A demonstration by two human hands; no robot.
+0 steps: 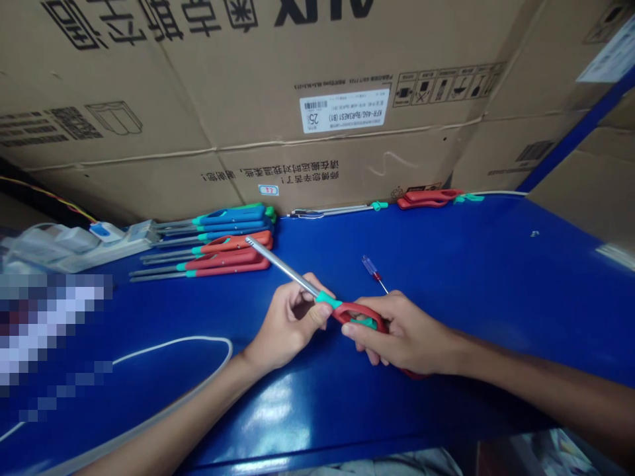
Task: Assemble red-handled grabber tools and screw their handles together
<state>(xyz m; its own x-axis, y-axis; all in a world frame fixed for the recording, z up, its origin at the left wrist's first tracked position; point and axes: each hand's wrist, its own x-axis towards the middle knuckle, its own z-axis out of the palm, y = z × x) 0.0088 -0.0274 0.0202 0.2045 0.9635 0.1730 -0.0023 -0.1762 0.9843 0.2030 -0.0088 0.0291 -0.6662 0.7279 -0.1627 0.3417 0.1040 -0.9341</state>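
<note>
A long-necked gas lighter [285, 268] with a metal tube, green collar and red handle is held in both hands above the blue table [317, 410]. My left hand [292, 324] pinches it at the green collar, the tube pointing up and to the left. Around the red handle my right hand [401, 330] is closed, its thumb by the green trigger; the palm side hides part of the handle. Just beyond the right hand lies a small screwdriver [371, 270] with a clear and red handle, the end of its shaft hidden by the hand.
Several assembled lighters [233, 258] in blue, orange and red lie in a stack at the left. Metal tubes [332, 211] and red handle parts [429, 197] rest along the cardboard wall [248, 132]. A power strip [109, 248] and a white cable [198, 338] are at the left.
</note>
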